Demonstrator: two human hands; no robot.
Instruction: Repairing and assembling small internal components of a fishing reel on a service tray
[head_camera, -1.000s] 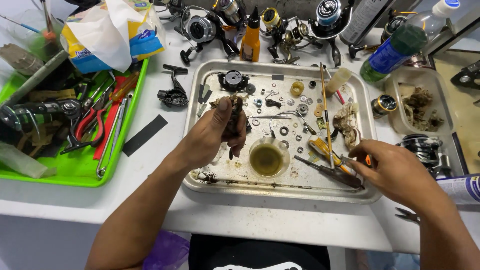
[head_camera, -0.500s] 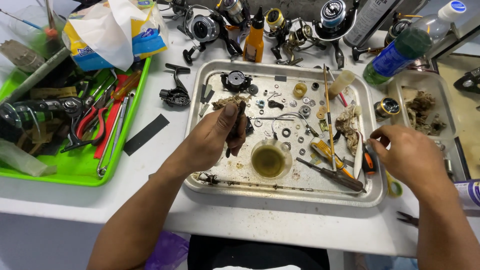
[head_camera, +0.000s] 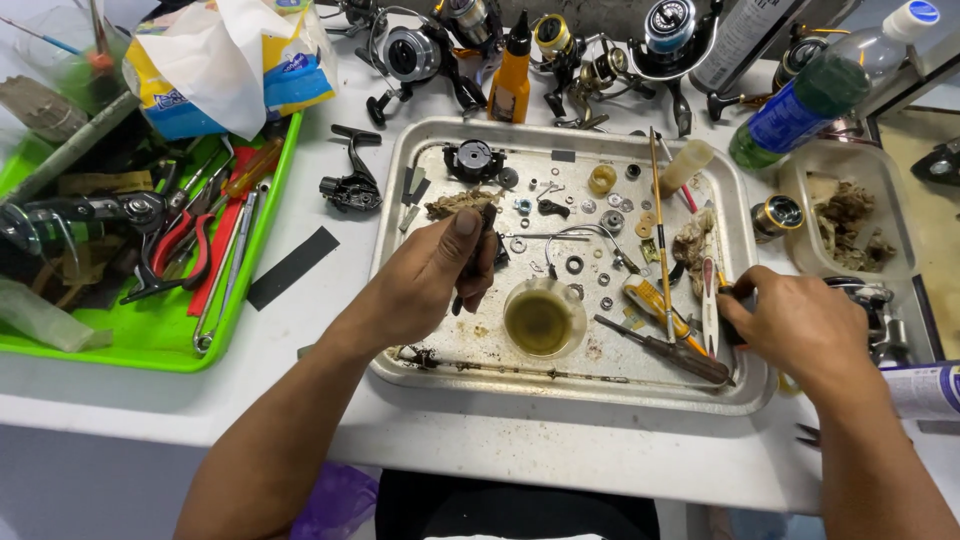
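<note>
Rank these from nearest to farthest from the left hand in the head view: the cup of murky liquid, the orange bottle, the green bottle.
1. Cup: in the metal tray, just right of the left hand.
2. Orange bottle: beyond the tray's far edge, above the hand.
3. Green bottle: at the far right corner, lying tilted past the tray.

Yellow-blue-white bag (head_camera: 225, 65) top left, green bottle's blue label (head_camera: 790, 113) top right, orange dropper bottle (head_camera: 511, 78) top centre
</note>
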